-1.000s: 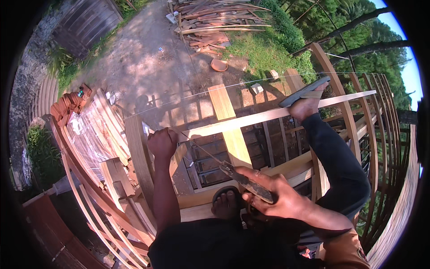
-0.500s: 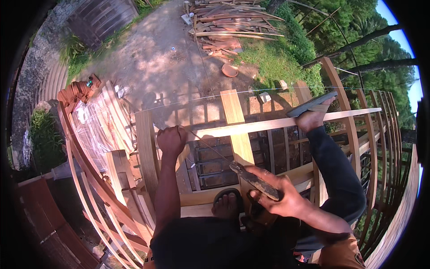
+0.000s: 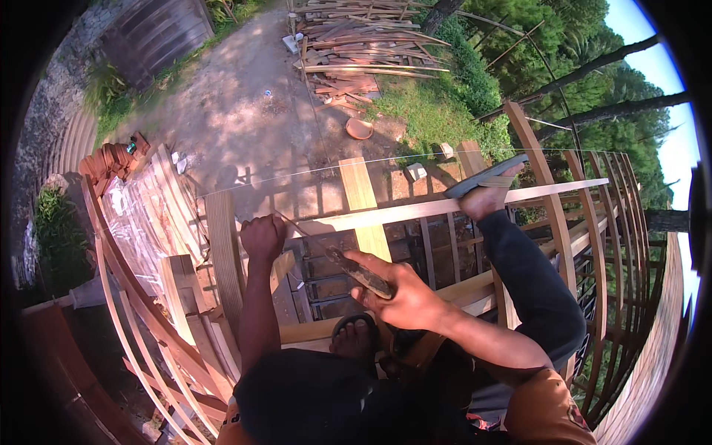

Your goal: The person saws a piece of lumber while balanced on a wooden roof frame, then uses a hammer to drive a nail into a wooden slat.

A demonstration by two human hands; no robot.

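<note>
Risking a cut to the left hand [image 3: 263, 237], curled tight around the long pale wooden strip's [image 3: 415, 212] left end, from any skip of the worn brown-handled saw [image 3: 360, 274] wrapped in the right hand [image 3: 406, 298], or wobble beneath the grey-sandalled foot [image 3: 480, 202].

- Orange-brown short sleeve [image 3: 543, 406] on the right arm, bearing a small dark reddish marking [image 3: 576, 415]
- Matching left sleeve [image 3: 230, 424], a sliver with dark print
- Black cloth [image 3: 304, 400] over the lap
- Dark blue-grey trouser leg [image 3: 530, 271], tapering toward the ankle
- Right sandal [image 3: 482, 178]: flat grey sole, tan strap
- Left sandal [image 3: 377, 335]: black, rounded, partly shadowed
- Left hand [image 3: 263, 236], right hand [image 3: 404, 297] and forearms [image 3: 500, 345] bare
</note>
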